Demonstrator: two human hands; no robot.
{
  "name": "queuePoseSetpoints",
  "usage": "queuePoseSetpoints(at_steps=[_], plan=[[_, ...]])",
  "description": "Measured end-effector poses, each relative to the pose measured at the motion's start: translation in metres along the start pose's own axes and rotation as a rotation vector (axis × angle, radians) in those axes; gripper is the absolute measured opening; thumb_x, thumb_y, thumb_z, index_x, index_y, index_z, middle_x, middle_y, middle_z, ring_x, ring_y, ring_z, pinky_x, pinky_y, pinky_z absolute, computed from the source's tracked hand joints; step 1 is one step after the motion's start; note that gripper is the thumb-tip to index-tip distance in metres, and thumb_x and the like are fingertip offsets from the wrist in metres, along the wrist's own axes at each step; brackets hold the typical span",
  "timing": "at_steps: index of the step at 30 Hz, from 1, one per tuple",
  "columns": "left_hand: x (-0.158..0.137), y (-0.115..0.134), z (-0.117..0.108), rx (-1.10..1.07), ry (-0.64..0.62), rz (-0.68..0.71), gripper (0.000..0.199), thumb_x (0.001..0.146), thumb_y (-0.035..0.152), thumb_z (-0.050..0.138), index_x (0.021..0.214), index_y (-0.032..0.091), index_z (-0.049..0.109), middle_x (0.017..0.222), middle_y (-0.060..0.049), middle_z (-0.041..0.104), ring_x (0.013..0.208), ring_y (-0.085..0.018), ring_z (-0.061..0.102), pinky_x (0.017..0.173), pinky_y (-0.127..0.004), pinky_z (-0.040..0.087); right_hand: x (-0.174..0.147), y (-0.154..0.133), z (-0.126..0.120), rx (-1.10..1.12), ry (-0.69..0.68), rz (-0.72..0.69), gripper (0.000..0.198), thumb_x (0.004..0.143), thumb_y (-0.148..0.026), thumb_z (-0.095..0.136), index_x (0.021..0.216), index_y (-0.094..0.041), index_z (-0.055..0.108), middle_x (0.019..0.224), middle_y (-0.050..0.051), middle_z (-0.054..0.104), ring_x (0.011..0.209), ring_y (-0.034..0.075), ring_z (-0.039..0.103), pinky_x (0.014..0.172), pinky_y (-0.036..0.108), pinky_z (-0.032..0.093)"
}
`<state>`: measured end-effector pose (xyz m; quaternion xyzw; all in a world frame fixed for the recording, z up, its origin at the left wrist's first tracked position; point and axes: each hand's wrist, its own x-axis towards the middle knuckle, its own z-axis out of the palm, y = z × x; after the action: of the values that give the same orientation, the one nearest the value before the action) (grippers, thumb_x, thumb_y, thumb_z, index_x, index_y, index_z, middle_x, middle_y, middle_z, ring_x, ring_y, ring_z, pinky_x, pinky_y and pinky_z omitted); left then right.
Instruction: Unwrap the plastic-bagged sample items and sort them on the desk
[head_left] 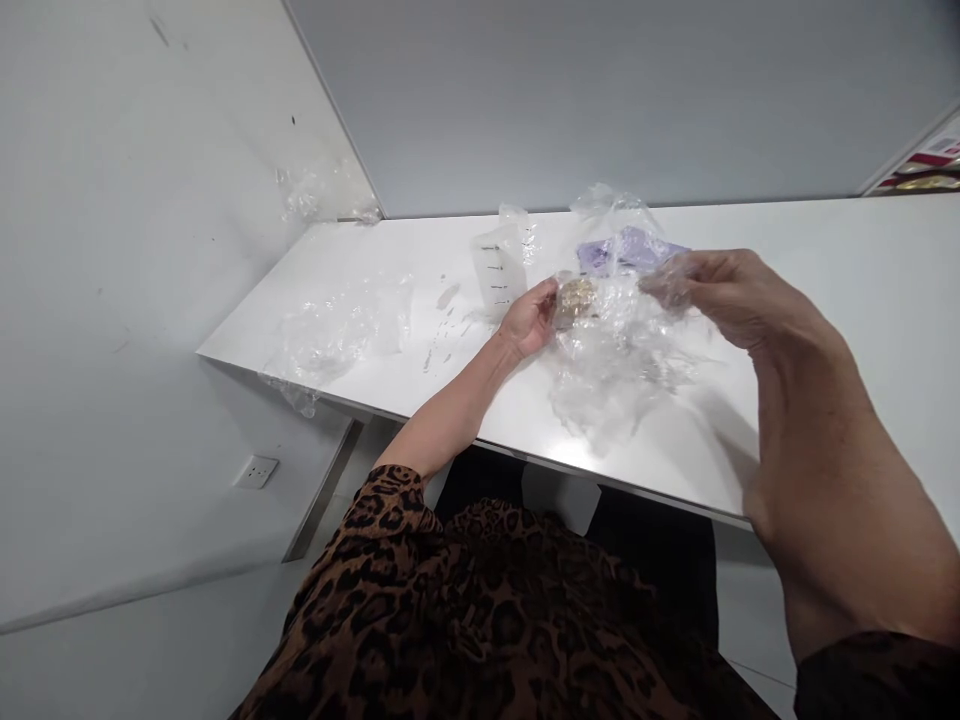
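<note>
Right-hand fingers pinch clear plastic, wrist bent inward.

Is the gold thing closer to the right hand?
No, the gold thing is at the left hand, while the right hand pinches clear plastic farther away.

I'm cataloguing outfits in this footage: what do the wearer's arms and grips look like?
The left sleeve is brown-and-black leopard print; the right sleeve looks darker, its print hard to make out. Both forearms are bare. The left grip and right grip are ungloved hands, with no watch showing.
</note>
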<state>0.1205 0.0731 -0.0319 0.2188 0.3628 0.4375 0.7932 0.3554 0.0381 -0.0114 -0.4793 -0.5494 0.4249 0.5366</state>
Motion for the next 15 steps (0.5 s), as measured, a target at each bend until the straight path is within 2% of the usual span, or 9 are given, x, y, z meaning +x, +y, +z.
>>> queuePoseSetpoints(at_steps=[1, 3, 5, 7, 11, 13, 15], plan=[[0.000, 0.000, -0.001, 0.004, 0.015, -0.039, 0.038, 0.106, 0.028, 0.056, 0.140, 0.017, 0.067, 0.096, -0.008, 0.079, 0.079, -0.017, 0.075, 0.090, -0.033, 0.063, 0.001, -0.001, 0.001, 0.013, 0.008, 0.039, 0.014, 0.075, -0.016, 0.090, 0.072, -0.015, 0.076, 0.072, 0.008, 0.065, 0.070, 0.016, 0.054, 0.071, 0.040, 0.047], [0.000, -0.001, -0.003, 0.038, 0.027, -0.092, 0.049, 0.107, 0.044, 0.056, 0.147, 0.017, 0.061, 0.113, -0.014, 0.079, 0.086, -0.021, 0.077, 0.085, -0.034, 0.065, 0.004, -0.004, 0.003, 0.083, 0.062, 0.071, 0.012, 0.073, -0.014, 0.085, 0.070, -0.016, 0.074, 0.075, 0.007, 0.067, 0.072, 0.016, 0.059, 0.069, 0.037, 0.047], [-0.002, -0.002, -0.004, 0.098, -0.006, -0.095, 0.063, 0.104, 0.059, 0.057, 0.153, 0.020, 0.055, 0.126, -0.017, 0.076, 0.092, -0.024, 0.079, 0.083, -0.037, 0.067, 0.006, -0.007, 0.005, 0.153, 0.116, 0.062, 0.010, 0.068, -0.013, 0.084, 0.070, -0.016, 0.075, 0.078, 0.007, 0.070, 0.074, 0.017, 0.064, 0.065, 0.033, 0.048], [-0.005, -0.005, -0.005, 0.190, -0.068, -0.083, 0.071, 0.100, 0.064, 0.062, 0.157, 0.022, 0.051, 0.132, -0.017, 0.074, 0.094, -0.024, 0.079, 0.085, -0.038, 0.068, 0.005, -0.009, 0.009, 0.190, 0.108, 0.067, 0.010, 0.068, -0.017, 0.086, 0.074, -0.016, 0.078, 0.082, 0.008, 0.073, 0.077, 0.017, 0.067, 0.063, 0.030, 0.051], [-0.011, -0.010, -0.001, 0.369, -0.201, -0.060, 0.065, 0.097, 0.049, 0.074, 0.153, 0.022, 0.056, 0.132, -0.014, 0.074, 0.091, -0.018, 0.077, 0.091, -0.035, 0.066, -0.002, -0.016, 0.019, 0.306, -0.012, 0.098, 0.037, 0.060, -0.040, 0.103, 0.076, -0.019, 0.077, 0.096, 0.008, 0.079, 0.086, 0.023, 0.076, 0.065, 0.031, 0.061], [-0.011, -0.012, 0.001, 0.413, -0.230, -0.055, 0.065, 0.095, 0.041, 0.078, 0.154, 0.023, 0.056, 0.133, -0.013, 0.074, 0.091, -0.017, 0.076, 0.091, -0.034, 0.065, -0.006, -0.019, 0.022, 0.358, -0.076, 0.100, 0.049, 0.052, -0.048, 0.108, 0.077, -0.020, 0.076, 0.106, 0.009, 0.081, 0.092, 0.027, 0.078, 0.070, 0.034, 0.066], [-0.009, -0.013, 0.000, 0.426, -0.229, -0.050, 0.070, 0.093, 0.034, 0.080, 0.157, 0.025, 0.053, 0.131, -0.012, 0.076, 0.091, -0.017, 0.076, 0.089, -0.033, 0.065, -0.008, -0.019, 0.024, 0.368, -0.093, 0.095, 0.056, 0.047, -0.053, 0.109, 0.079, -0.020, 0.076, 0.108, 0.010, 0.082, 0.092, 0.028, 0.080, 0.070, 0.035, 0.068]])
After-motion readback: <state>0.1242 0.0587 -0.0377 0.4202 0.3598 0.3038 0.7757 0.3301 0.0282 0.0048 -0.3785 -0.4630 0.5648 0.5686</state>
